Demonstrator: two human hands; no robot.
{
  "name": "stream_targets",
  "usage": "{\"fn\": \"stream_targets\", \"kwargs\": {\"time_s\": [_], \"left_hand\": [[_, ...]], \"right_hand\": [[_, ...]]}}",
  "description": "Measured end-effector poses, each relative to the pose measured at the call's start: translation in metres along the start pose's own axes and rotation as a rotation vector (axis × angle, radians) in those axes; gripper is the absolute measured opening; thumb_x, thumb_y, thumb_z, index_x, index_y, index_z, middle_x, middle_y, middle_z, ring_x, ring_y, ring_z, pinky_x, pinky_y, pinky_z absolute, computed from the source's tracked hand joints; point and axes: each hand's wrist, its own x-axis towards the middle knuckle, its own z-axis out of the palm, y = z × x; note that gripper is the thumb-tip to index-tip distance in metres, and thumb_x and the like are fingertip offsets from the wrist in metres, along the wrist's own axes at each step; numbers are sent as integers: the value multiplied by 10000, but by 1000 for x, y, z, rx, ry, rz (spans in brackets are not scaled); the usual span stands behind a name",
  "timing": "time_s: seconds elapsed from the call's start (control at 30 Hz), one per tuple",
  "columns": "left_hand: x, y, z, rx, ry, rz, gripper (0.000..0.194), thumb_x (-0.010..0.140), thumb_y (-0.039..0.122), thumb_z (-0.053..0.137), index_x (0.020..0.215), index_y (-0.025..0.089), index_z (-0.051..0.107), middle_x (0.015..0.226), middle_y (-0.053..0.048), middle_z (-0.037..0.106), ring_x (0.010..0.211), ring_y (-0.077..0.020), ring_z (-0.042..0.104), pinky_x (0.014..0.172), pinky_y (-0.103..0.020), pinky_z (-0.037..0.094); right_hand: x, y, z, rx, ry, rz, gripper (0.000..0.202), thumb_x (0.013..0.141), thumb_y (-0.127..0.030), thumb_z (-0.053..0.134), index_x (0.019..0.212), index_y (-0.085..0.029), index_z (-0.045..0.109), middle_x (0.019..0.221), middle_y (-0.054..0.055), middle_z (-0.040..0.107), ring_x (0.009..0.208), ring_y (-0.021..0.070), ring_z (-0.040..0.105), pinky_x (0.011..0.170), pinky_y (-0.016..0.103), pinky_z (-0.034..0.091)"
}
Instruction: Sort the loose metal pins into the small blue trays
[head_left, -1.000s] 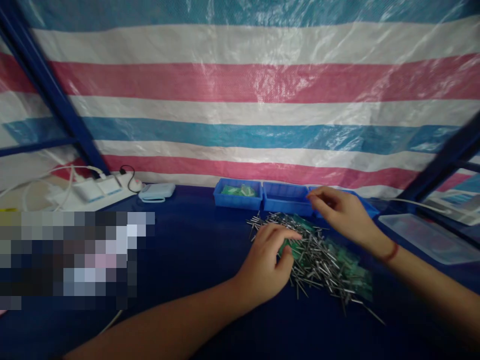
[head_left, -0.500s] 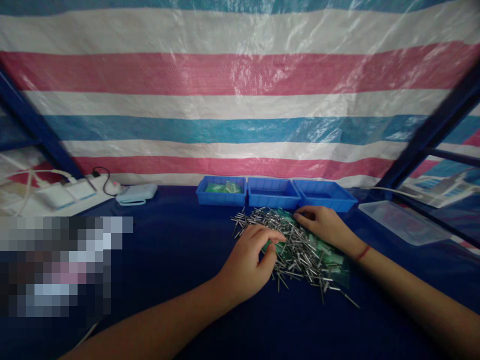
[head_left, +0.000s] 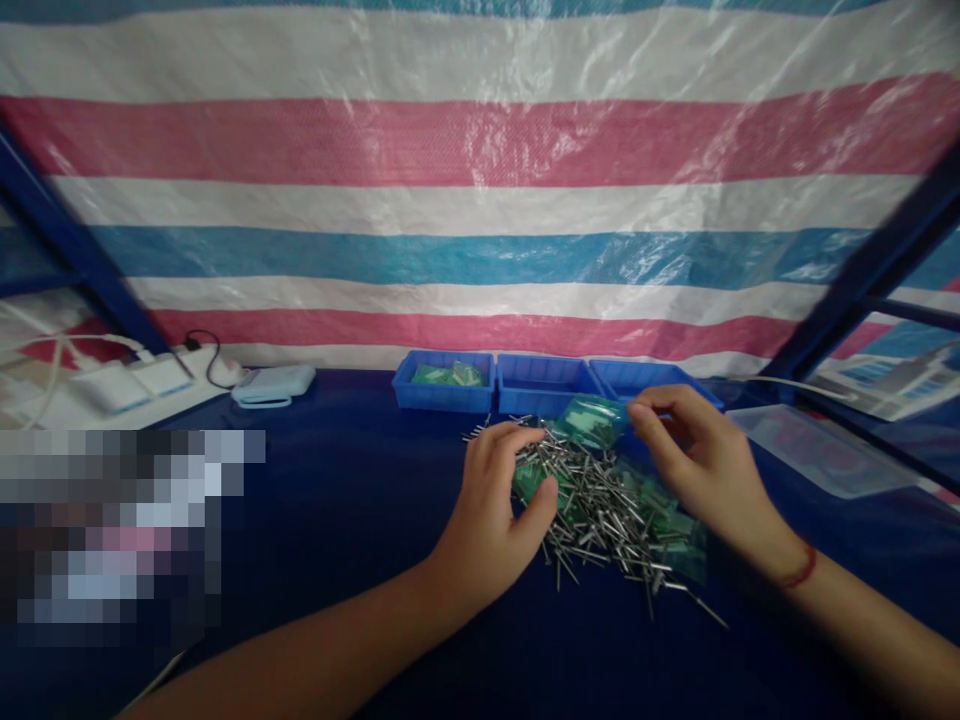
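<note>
A heap of silver metal pieces [head_left: 600,505] that look like blind rivets lies on the dark blue table, mixed with small green plastic bags. My right hand [head_left: 701,460] pinches the edge of one green plastic bag [head_left: 592,421] between thumb and fingers, raised at the heap's far side. Over the heap's left edge is my left hand [head_left: 495,500], thumb and fingers apart, holding nothing. Another green bag [head_left: 534,482] shows between its thumb and fingers, but I cannot tell if they touch it. More green bags [head_left: 664,515] lie along the heap's right side.
Behind the heap stand three blue bins; the left bin [head_left: 444,398] contains green bags. The middle bin [head_left: 536,400] and right bin [head_left: 660,375] are alongside. A clear plastic lid [head_left: 821,450] lies right. Power strip [head_left: 165,390] and light blue case [head_left: 274,385] are left.
My right hand has lifted a green plastic bag from the heap's far side and come nearer, slightly right. My left hand has opened wider, its fingers moving up and away from the thumb.
</note>
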Motion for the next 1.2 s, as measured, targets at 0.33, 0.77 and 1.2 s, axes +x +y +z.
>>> {"fn": "stream_targets", "kwargs": {"time_s": [0.33, 0.77, 1.2], "left_hand": [[5, 2, 0, -65, -152, -137, 162, 867, 274, 524, 807, 153, 613, 799, -43, 623, 788, -181, 568, 756, -332, 438], [8, 8, -2, -322, -40, -368, 364, 900, 470, 417, 1076, 192, 574, 948, -43, 602, 810, -152, 533, 722, -273, 417], [16, 23, -18, -526, -182, -439, 201, 829, 347, 561, 839, 147, 576, 635, 33, 495, 552, -82, 439, 536, -209, 376]], "right_hand": [[-26, -41, 5, 317, -252, 137, 139, 855, -342, 544, 855, -205, 563, 712, 2, 605, 620, 124, 593, 549, 225, 489], [-26, -35, -8, 141, -156, -315, 209, 810, -83, 563, 969, -215, 594, 874, 39, 643, 801, 165, 609, 682, 298, 493], [-28, -39, -9, 68, -97, -289, 307, 821, -142, 576, 1104, -260, 581, 917, 39, 565, 819, 162, 556, 681, 298, 467]]}}
